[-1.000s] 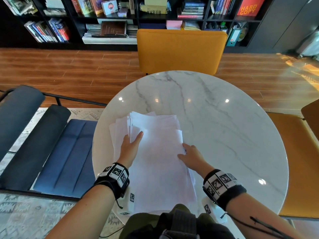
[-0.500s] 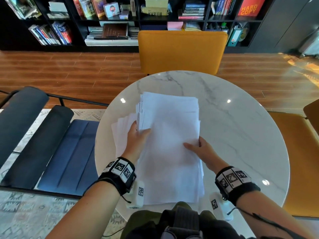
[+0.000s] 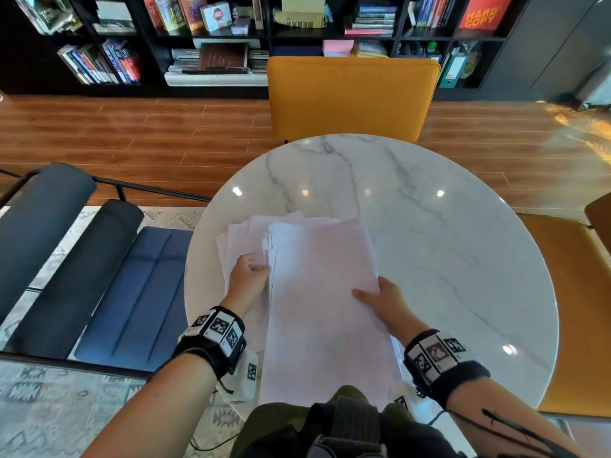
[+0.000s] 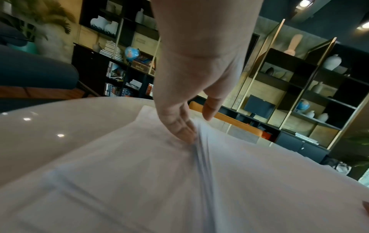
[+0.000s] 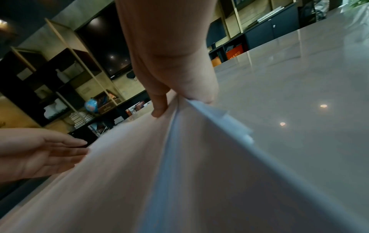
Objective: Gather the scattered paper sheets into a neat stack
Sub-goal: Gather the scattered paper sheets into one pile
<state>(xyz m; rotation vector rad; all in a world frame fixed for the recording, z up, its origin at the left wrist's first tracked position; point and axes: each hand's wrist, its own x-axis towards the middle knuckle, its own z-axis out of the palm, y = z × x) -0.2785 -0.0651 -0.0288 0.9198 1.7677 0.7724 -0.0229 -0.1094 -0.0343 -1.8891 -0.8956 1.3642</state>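
A thick stack of white paper sheets [image 3: 320, 309] lies on the near left part of the round marble table [image 3: 446, 242]. My right hand [image 3: 373, 289] pinches its right edge, thumb on top and fingers underneath; in the right wrist view the right hand [image 5: 179, 105] holds that edge lifted off the table. My left hand [image 3: 261, 267] presses straight fingers [image 4: 183, 134] against the stack's left edge, its thumb apart above. Several more sheets [image 3: 238, 239] fan out unevenly to the left under that hand.
An orange chair [image 3: 350, 97] stands at the table's far side and another [image 3: 578, 309] at the right. A blue cushioned bench [image 3: 132, 292] runs along the left. Bookshelves [image 3: 215, 44] line the back wall over wooden floor.
The stack, held up and further out half a second ago, has come back down toward me. My left thumb has left the top sheet; that hand's fingers now push on the edge.
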